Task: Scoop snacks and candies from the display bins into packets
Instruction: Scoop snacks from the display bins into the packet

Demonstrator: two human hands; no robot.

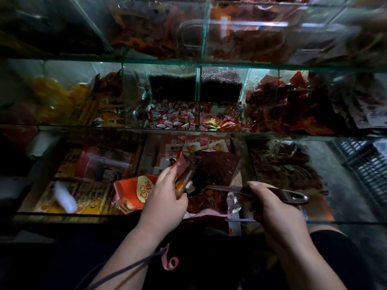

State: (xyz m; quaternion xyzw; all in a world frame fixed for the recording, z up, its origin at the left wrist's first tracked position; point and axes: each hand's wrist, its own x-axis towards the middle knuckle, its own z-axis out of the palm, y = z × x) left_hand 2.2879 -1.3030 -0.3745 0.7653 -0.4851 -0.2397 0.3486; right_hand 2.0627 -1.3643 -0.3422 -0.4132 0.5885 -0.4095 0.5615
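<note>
Hovering by the bin's [244, 162] front edge, left hand [165, 194] pinches the packet [181, 164] open, so spills likely drop back; right hand [272, 206] grips the scoop [228, 188] at its mouth.

Red paper packet [181, 164]: plain red.
Red pack with round emblem [136, 191]: yellow disc, red script.
Long-handled dark scoop [228, 188]: dark brown.
Small wrapped candies [173, 117]: white and red.
Flat snack sachets [88, 197]: yellow-orange, cartoon faces.
Thin ribbon loop [169, 261]: pink.
</note>
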